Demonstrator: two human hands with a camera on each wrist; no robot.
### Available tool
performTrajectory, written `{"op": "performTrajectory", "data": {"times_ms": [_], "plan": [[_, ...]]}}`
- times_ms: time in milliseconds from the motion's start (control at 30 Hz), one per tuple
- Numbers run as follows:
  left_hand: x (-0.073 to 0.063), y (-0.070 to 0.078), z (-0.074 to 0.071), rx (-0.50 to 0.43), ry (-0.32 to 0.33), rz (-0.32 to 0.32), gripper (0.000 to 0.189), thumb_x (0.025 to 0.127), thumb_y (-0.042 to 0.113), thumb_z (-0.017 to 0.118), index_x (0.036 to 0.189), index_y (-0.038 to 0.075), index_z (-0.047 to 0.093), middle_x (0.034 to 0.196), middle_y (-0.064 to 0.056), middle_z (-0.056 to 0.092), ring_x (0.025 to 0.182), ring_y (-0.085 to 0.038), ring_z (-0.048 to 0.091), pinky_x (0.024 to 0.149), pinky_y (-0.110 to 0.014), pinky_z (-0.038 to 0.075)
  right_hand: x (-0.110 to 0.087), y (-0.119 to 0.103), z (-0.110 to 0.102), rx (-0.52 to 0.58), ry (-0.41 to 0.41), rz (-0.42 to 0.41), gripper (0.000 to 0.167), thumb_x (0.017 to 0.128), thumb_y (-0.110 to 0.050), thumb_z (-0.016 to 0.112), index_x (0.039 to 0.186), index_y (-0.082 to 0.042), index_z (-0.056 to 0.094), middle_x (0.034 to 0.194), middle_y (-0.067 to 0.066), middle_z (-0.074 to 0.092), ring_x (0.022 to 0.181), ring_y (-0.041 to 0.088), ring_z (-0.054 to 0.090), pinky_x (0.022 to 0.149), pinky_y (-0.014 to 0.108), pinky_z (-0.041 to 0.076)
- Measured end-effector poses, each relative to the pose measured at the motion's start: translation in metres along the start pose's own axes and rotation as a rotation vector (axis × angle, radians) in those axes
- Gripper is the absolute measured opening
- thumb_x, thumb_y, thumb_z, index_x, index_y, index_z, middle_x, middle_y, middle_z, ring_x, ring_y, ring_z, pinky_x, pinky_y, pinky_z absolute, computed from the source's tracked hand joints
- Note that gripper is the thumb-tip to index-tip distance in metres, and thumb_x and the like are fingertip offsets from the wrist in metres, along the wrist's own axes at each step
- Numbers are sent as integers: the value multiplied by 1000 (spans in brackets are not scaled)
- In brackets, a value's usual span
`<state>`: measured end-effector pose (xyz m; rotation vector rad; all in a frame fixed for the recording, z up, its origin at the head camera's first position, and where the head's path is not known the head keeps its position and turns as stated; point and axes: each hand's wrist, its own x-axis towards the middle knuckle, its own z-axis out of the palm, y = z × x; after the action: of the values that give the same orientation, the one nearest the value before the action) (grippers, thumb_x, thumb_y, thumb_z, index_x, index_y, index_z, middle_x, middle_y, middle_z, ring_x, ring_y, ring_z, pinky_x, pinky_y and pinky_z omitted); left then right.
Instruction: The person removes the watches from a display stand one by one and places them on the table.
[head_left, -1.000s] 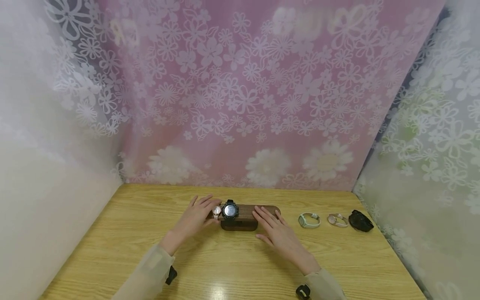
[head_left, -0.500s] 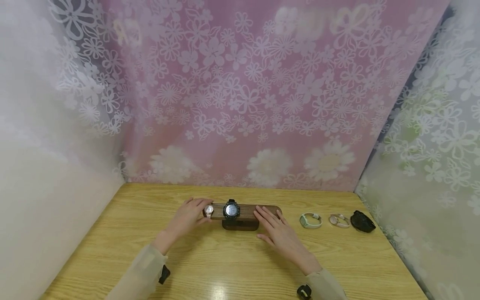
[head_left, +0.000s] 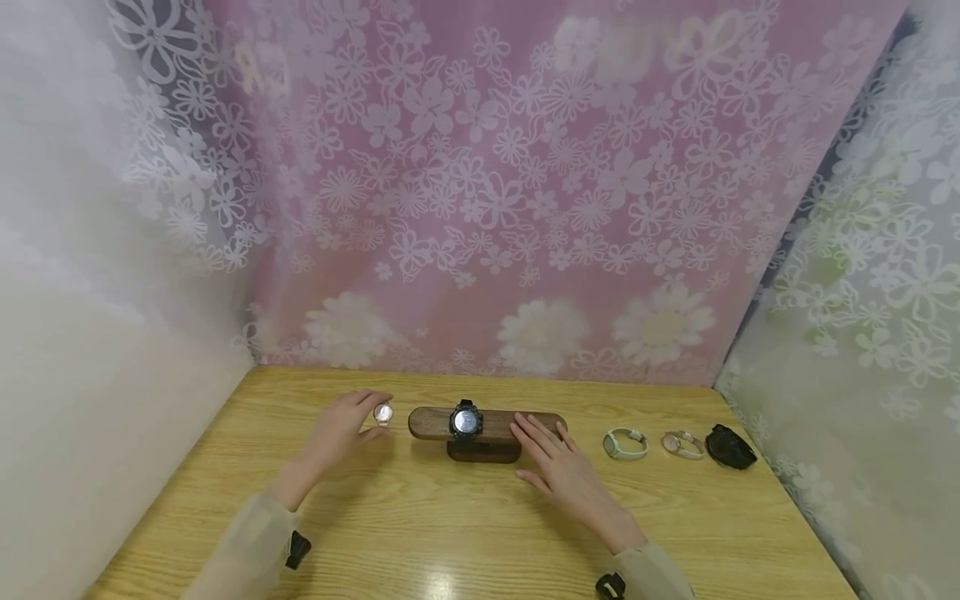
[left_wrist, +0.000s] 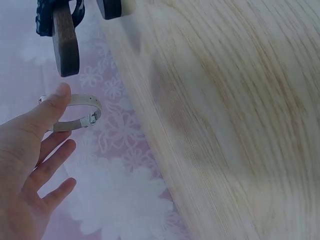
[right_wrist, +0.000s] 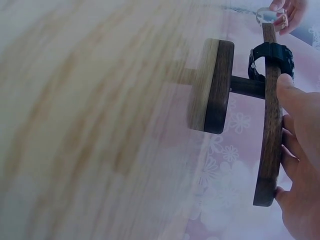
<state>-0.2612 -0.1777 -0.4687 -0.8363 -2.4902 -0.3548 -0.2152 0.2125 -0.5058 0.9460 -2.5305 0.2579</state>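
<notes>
A small watch with a pale strap is pinched between the thumb and fingers of my left hand, just left of the stand's end. In the left wrist view its buckled strap forms a closed loop. My right hand rests with extended fingers on the right part of a dark wooden watch stand. A chunky black watch sits around the stand's bar, left of my right hand. The bar's left end is bare. In the right wrist view the stand's base shows beneath the bar.
On the right of the wooden table lie a mint-green watch, a pale pink watch and a black bundled object. A pink floral curtain hangs behind, with pale sheets at both sides.
My left hand has drawn the pale-strapped watch leftward off the end of the stand's bar. My right hand has stayed on the stand.
</notes>
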Motion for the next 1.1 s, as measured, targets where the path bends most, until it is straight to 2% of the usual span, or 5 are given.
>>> {"op": "performTrajectory", "data": {"times_ms": [267, 433, 533, 933, 1100], "plan": [[-12, -11, -12, 60, -14, -30, 58, 76, 22, 90, 125, 3, 68, 116, -11, 71, 104, -32, 69, 91, -52, 56, -1, 1, 2, -6, -1, 6, 73, 95, -35, 71, 155, -8, 41, 161, 10, 38, 148, 31, 37, 119, 58, 26], [-20, -21, -15, 99, -1, -54, 58, 72, 19, 92, 123, 3, 69, 114, -13, 72, 102, -33, 69, 92, -54, 55, -2, 2, 4, -4, 11, -1, 73, 94, -34, 71, 155, -7, 41, 161, 11, 39, 147, 32, 37, 119, 59, 27], [-25, -28, -16, 129, -19, -72, 58, 71, 17, 93, 122, 3, 69, 115, -13, 72, 104, -34, 69, 94, -55, 53, -1, 3, 5, -20, 20, -7, 73, 94, -35, 71, 155, -6, 42, 160, 12, 39, 146, 33, 38, 117, 60, 28], [-41, -37, -16, 243, -190, -109, 52, 66, 13, 95, 112, 7, 73, 109, -11, 72, 103, -34, 67, 94, -56, 52, -1, 1, 3, -7, 21, -8, 74, 94, -34, 72, 155, -6, 41, 161, 12, 39, 146, 34, 39, 118, 61, 27], [-43, -39, -12, 244, -258, -113, 48, 67, 16, 95, 110, 10, 74, 106, -9, 72, 102, -34, 66, 94, -57, 52, -2, 1, 4, -30, 29, -16, 74, 94, -36, 71, 155, -6, 41, 160, 12, 39, 145, 35, 40, 117, 61, 28]]}}
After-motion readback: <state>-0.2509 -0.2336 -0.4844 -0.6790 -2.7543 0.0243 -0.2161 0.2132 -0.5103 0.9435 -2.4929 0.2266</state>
